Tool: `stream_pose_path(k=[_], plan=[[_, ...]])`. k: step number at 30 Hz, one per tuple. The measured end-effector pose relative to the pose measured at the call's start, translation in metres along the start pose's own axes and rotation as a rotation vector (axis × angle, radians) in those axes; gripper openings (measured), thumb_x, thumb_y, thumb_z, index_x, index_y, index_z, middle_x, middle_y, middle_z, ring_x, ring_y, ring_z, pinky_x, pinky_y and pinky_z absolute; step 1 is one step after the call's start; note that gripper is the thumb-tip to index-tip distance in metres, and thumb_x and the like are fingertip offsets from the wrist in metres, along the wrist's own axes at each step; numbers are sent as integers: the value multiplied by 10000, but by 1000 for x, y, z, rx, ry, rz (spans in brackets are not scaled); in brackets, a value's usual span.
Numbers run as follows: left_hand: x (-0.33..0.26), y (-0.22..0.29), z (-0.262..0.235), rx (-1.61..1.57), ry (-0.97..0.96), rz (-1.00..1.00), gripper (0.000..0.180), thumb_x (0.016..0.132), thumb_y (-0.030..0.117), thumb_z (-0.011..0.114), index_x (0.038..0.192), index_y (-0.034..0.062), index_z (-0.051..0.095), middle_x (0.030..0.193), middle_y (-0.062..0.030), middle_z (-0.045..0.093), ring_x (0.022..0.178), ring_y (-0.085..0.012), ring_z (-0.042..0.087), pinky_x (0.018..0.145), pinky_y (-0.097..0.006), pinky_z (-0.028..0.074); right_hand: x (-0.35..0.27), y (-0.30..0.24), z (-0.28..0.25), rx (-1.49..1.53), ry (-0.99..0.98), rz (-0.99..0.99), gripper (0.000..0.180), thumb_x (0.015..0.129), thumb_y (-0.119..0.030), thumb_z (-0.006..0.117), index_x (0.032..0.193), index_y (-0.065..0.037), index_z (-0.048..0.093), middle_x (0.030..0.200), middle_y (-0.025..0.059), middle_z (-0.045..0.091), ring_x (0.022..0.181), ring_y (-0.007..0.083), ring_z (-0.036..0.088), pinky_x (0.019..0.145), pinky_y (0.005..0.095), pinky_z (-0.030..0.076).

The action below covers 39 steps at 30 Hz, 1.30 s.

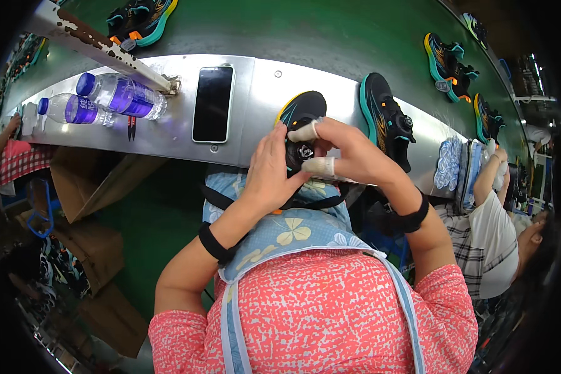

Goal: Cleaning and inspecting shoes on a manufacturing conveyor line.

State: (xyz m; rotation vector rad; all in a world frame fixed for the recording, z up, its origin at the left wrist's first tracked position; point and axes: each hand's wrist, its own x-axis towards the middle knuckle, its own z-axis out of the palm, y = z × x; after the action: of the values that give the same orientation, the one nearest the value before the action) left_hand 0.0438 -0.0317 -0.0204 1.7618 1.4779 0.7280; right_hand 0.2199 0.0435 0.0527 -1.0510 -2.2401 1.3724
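A person is standing at a shiny metal shelf (168, 134) beside a green belt (330, 31), and both hands are working on one small black shoe (300, 112). The shoe is sitting on the edge of the shelf right in front of the person, with its toe pointing away toward the belt and its heel pointing back at the person, so its long way is running straight out from the body. The left hand (269, 171) is coming up from below and is wrapping around the left side and back of the shoe; its fingers are curled and gripping. The right hand (349, 153) is reaching in from the right side, with two taped fingers (321, 166) pinching close to a little round dial (305, 151) on top of the shoe. Both hands are touching the shoe, so neither one is nearer. A second black shoe with a teal sole (385, 118) is lying just to the right, not touching the hands. A dark phone (212, 103) is lying flat to the left, and two plastic bottles with purple labels (109, 100) are lying farther left. More shoes (449, 65) are riding on the belt, and another person's arm (489, 174) is showing at the far right.
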Motion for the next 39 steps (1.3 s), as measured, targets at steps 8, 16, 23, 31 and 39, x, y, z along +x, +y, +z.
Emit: stream_pose_path(k=[8, 16, 23, 31, 39], plan=[[1, 4, -1, 21, 40, 28, 933, 719, 264, 796, 1387, -89, 249, 1354, -288, 409, 1231, -443, 416, 1041, -491, 343, -10, -9, 24, -313, 239, -26, 274, 745, -167, 746, 953, -27, 633, 846, 155, 623, 776, 363, 609, 692, 417, 486], [-44, 22, -50, 45, 34, 316, 702, 694, 224, 781, 1318, 54, 508, 1128, -145, 569, 1124, -325, 485, 947, -434, 374, -65, 64, -110, 69, 707, 97, 280, 982, -95, 503, 1225, -9, 612, 1114, 36, 658, 995, 121, 595, 872, 264, 484], [-24, 23, -7, 199, 14, 448, 622, 785, 26, 595, 1379, 187, 511, 1041, -79, 593, 1061, -253, 514, 915, -460, 308, -76, 124, -52, 664, 706, 557, 446, 1021, -332, 415, 1372, -66, 485, 1220, 96, 598, 1100, 189, 569, 881, 312, 477], [45, 34, 20, 500, -89, 398, 218, 687, 221, 704, 901, 180, 687, 886, -75, 593, 1000, -271, 532, 860, -482, 307, -67, 71, -3, 626, 587, 477, 458, 1041, -262, 380, 1449, -55, 374, 1374, 112, 466, 1172, 180, 524, 926, 332, 495], [214, 0, -53, 727, 236, 391, 194, 741, 298, 684, 921, 227, 702, 908, -4, 650, 1052, -222, 527, 881, -491, 315, -105, 103, 4, 439, 459, 527, 311, 1006, -172, 488, 1242, -6, 604, 1012, 21, 645, 874, 104, 584, 821, 246, 463]])
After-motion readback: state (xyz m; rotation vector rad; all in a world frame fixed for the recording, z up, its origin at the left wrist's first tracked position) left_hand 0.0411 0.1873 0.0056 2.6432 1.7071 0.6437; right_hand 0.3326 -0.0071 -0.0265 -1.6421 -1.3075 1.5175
